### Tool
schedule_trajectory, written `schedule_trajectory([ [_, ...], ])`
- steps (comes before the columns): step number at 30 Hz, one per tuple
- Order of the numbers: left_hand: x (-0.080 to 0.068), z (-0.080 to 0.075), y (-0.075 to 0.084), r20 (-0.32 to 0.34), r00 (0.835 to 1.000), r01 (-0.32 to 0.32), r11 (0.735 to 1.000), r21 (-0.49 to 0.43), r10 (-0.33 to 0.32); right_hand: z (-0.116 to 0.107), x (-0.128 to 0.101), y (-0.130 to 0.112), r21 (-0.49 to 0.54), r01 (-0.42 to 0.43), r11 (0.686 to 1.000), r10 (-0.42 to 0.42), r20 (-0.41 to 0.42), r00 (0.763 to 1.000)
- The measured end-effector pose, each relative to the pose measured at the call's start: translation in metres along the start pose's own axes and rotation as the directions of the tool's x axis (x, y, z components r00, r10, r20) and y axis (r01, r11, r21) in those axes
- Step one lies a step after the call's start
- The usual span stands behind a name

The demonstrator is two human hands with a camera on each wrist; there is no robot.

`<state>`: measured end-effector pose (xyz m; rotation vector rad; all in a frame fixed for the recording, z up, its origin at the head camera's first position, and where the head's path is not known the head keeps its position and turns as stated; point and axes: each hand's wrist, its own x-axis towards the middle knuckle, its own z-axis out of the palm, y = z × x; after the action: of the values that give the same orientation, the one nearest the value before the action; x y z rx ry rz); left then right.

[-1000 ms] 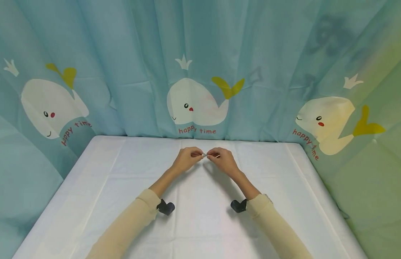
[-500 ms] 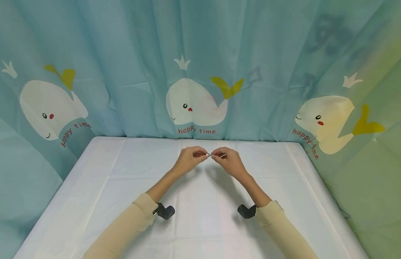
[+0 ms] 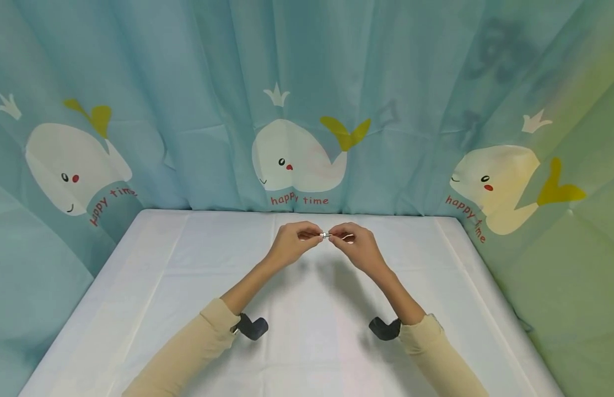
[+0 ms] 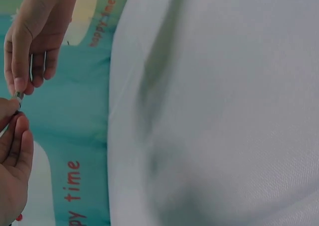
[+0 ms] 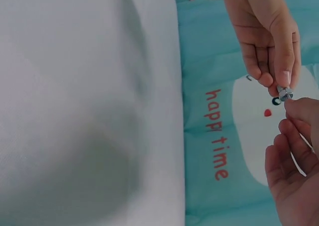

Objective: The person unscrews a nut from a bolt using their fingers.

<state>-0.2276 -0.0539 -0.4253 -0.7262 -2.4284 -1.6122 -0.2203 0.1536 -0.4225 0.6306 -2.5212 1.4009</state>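
Between the fingertips of both hands, above the table, is a small silvery metal bolt [image 3: 325, 235]. A hexagonal part like a nut or bolt head [image 5: 285, 93] shows on it in the right wrist view. My left hand [image 3: 292, 242] pinches the bolt's left end between thumb and index finger. From the other side, my right hand [image 3: 356, 245] pinches its right end the same way. The other fingers of each hand are loosely bent. Fingertips hide both ends of the bolt, so its full length cannot be seen.
A white-covered table [image 3: 307, 331] lies under the hands. Its far edge meets a blue curtain [image 3: 213, 138] printed with whales, which also runs along both sides. A black wrist device [image 3: 253, 327] sits at the left cuff, another black device [image 3: 384, 328] at the right.
Both hands have shifted slightly right and up in the head view with the bolt between them. The right forearm has swung outward to the right. Both hands keep their pinch.
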Motion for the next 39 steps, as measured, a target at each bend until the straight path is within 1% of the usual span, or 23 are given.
schedule_trajectory([
  [3,-0.001,0.001,0.004,-0.010,0.999,-0.038,0.999,-0.009,0.038,-0.003,-0.002,-0.005,0.032,-0.019,0.999,0.019,-0.002,1.000],
  [6,-0.002,0.002,0.008,-0.016,0.998,-0.067,0.998,-0.011,0.066,-0.005,-0.003,-0.009,0.082,-0.065,0.994,0.064,0.012,0.998],
  [10,-0.003,0.003,0.015,-0.017,0.996,-0.089,0.996,-0.013,0.089,-0.006,-0.003,-0.012,0.200,-0.122,0.972,0.113,0.055,0.992],
  [13,-0.003,0.004,0.019,-0.016,0.994,-0.110,0.994,-0.008,0.110,-0.007,-0.004,-0.014,0.279,-0.135,0.951,0.120,0.073,0.990],
  [15,-0.003,0.004,0.020,-0.017,0.992,-0.122,0.993,-0.001,0.122,-0.007,-0.004,-0.015,0.306,-0.137,0.942,0.119,0.076,0.990],
  [19,-0.004,0.004,0.023,-0.026,0.990,-0.136,0.991,0.015,0.137,-0.008,-0.004,-0.016,0.320,-0.156,0.934,0.138,0.078,0.987],
  [25,-0.004,0.004,0.026,-0.016,0.992,-0.128,0.992,0.016,0.128,-0.008,-0.006,-0.021,0.362,-0.183,0.914,0.172,0.062,0.983],
  [29,-0.004,0.004,0.027,-0.014,0.991,-0.131,0.991,0.011,0.131,-0.013,-0.010,-0.041,0.370,-0.186,0.910,0.175,0.064,0.982],
  [32,-0.004,0.004,0.027,-0.015,0.991,-0.136,0.991,0.008,0.136,-0.016,-0.011,-0.054,0.362,-0.172,0.916,0.160,0.063,0.985],
  [34,-0.004,0.004,0.027,-0.016,0.990,-0.142,0.990,0.007,0.142,-0.016,-0.011,-0.054,0.356,-0.167,0.919,0.156,0.061,0.986],
  [39,-0.004,0.003,0.028,-0.017,0.989,-0.147,0.989,0.010,0.147,-0.010,-0.008,-0.034,0.363,-0.151,0.920,0.142,0.052,0.989],
])
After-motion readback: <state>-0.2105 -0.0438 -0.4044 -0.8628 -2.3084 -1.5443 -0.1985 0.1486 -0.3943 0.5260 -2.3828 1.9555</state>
